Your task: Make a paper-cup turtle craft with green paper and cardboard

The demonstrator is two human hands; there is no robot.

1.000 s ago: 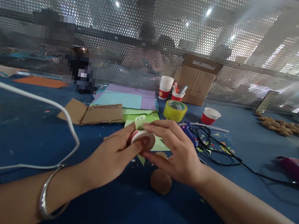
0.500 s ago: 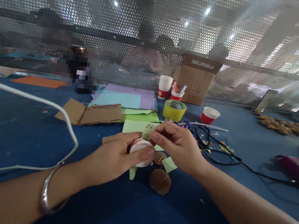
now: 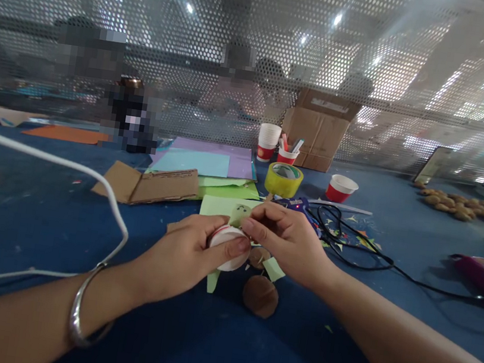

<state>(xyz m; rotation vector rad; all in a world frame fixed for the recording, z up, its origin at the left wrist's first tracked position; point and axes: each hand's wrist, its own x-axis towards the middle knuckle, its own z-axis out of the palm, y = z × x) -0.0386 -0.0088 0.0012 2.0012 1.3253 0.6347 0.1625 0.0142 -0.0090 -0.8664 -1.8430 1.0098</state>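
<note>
Above the blue table [image 3: 157, 338], near centre, my left hand [image 3: 190, 245] pinches the white cup piece [image 3: 224, 246], now turned pale side nearward; my right hand [image 3: 290, 242] bunches at the green face [image 3: 239, 212], pinch untellable, so work centres there.

The small round paper cup [image 3: 223, 236] is white with a red line near its edge. The rounded paper cutout [image 3: 238, 215] above it is pale green, patterned with small dark drawn marks; the tapered paper strip [image 3: 212, 282] below is plain pale green. The 2 flat cardboard discs [image 3: 260, 296] are brown. Dark blue covers the bench [image 3: 148, 333], flecked with pale specks. The wide roll of tape [image 3: 283, 182] is translucent yellow. The stacked paper sheets [image 3: 238, 160] show purple, light blue and green; the long flat paper sheet [image 3: 66, 133] is orange.
</note>
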